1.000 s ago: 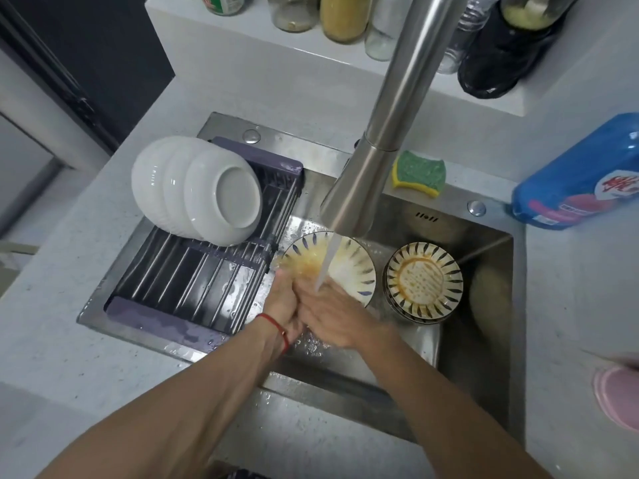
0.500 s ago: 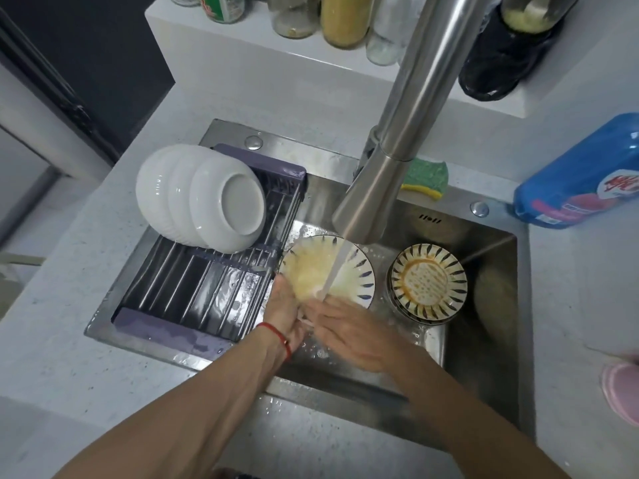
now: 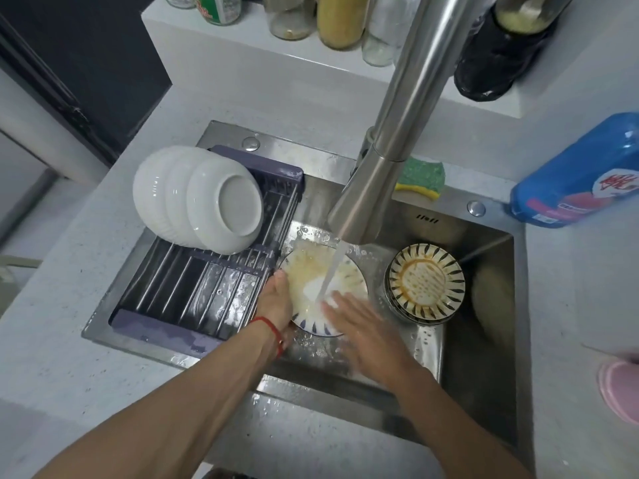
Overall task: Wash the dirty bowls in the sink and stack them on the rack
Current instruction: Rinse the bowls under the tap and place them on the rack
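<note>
A dirty bowl with blue rim marks and yellow-brown residue is tilted under the running tap in the steel sink. My left hand grips its left rim. My right hand, blurred, lies with straight fingers flat against the bowl's inside at the lower right, where the water lands. A stack of dirty striped bowls sits to the right in the sink. Three white bowls lean on the purple-framed rack over the sink's left half.
A green-and-yellow sponge lies on the sink's back ledge. A blue detergent bottle rests on the counter at right. Jars and bottles line the raised shelf behind. A pink object sits at the right edge.
My right hand has slid from the bowl's near rim to its inner right side, fingers now spread flat. The bowl has tipped more toward me and the camera moved slightly.
</note>
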Motion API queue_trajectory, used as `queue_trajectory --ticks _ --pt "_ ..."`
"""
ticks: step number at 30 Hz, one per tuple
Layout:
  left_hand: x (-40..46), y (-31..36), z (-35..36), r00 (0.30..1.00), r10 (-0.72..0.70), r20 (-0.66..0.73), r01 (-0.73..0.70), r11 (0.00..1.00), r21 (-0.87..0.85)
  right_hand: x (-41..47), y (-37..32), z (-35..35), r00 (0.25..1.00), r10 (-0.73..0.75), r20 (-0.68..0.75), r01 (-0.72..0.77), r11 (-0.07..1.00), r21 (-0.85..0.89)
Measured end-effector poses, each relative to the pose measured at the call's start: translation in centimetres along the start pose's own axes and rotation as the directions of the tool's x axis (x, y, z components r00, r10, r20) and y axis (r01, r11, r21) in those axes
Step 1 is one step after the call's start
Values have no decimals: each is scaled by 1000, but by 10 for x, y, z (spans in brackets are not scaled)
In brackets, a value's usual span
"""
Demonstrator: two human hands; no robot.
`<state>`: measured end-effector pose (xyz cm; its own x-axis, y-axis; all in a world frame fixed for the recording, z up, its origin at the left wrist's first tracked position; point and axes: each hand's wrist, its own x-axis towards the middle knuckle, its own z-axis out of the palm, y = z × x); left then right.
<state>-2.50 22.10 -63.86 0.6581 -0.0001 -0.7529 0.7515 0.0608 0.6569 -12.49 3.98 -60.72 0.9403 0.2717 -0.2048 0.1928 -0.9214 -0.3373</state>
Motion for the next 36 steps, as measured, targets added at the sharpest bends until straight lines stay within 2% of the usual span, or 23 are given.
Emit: queue_trajectory --ticks 1,3,5,6,8,10,11,13,15,17,18,20,22,24,26,27,28,29,30,31,32,35,36 --pt "-4 5 4 999 24 -24 -23 999 49 0 2 3 998 53 -37 -54 998 -19" --pt "-21 28 16 999 -22 -44 23 999 22 7 -3 9 983 81 -163 -76 996 38" --pt "-35 47 31 996 -76 -38 76 997 -1 13 -12 7 962 167 -217 -115 965 236" --pt "-44 54 39 996 -84 -16 85 996 22 16 -17 6 948 261 -180 -181 913 367" --pt "-54 57 61 999 -29 30 25 992 126 23 -27 -5 889 459 -13 -366 725 583" --pt "-67 52 79 995 -24 93 -2 962 272 28 -33 -21 812 578 80 -430 500 752" --pt "-66 46 85 995 -19 103 -13 953 304 28 -36 -28 786 605 126 -411 359 838" --pt "-59 40 89 998 58 29 -64 941 333 28 -34 -46 756 621 206 -318 74 945" --pt "-41 35 77 990 144 2 -132 904 406 24 -29 -55 751 601 274 -239 -139 961" --pt "-36 43 60 988 153 -32 -128 905 405 21 -25 -59 762 553 338 -157 -350 924" --pt "-33 47 53 993 111 -40 -90 936 340 20 -23 -60 767 525 370 -124 -444 887" --pt "-28 55 37 998 -64 -1 63 985 161 22 -17 -61 771 492 405 -95 -540 836" --pt "-22 56 27 968 -219 124 217 976 31 30 -12 -57 729 534 429 -103 -534 839" --pt "-25 53 27 960 -231 161 245 967 -73 44 -8 -48 610 667 428 -143 -438 888" --pt "-25 42 29 955 -271 123 289 942 -171 60 -20 -41 470 814 341 -289 -223 931" --pt "-24 37 31 958 -264 108 283 930 -235 67 -31 -37 435 858 272 -430 -68 900" --pt "-24 33 31 966 -245 82 259 919 -298 71 -46 -31 444 872 205 -582 106 806" --pt "-24 30 31 971 -234 39 234 914 -333 73 -64 -23 492 857 152 -681 271 680" --pt "-28 31 31 973 -231 -1 216 913 -347 72 -77 -14 536 837 112 -727 390 565" --pt "-35 33 30 974 -218 -59 188 928 -323 71 -80 -6 558 826 82 -741 451 498" --pt "-42 33 29 976 -192 -99 159 950 -270 73 -72 -3 555 828 78 -751 458 475" --pt "-57 29 30 993 -108 -45 98 978 -184 84 -26 -5 465 855 228 -787 282 549" --pt "-59 29 30 995 -96 -31 89 981 -170 87 -21 -8 458 843 281 -794 247 556"
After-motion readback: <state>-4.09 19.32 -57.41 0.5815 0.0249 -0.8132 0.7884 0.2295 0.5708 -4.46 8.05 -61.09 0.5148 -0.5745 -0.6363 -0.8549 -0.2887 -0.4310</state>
